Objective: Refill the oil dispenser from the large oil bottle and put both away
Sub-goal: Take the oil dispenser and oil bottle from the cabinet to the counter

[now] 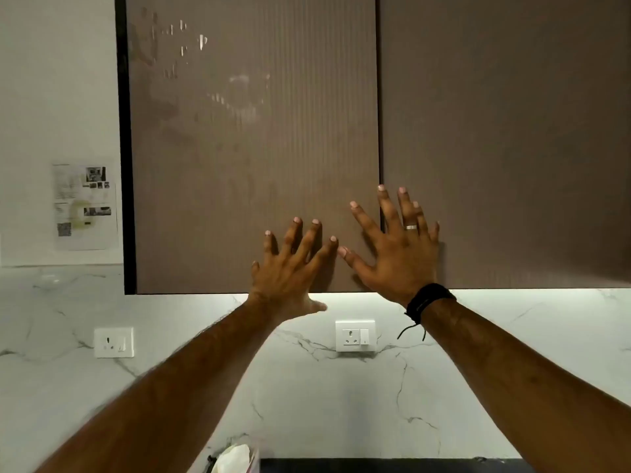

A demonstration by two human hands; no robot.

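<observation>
Both hands are raised flat to the closed brown cabinet doors (252, 148). The left hand (290, 268) and right hand (397, 254) have fingers spread apart, probably touching them. No oil bottle is visible.

You are wearing a silver ring (411, 227) and a black cord wristband (429, 298) with dangling ends; your forearms are showing bare, without sleeves.
</observation>
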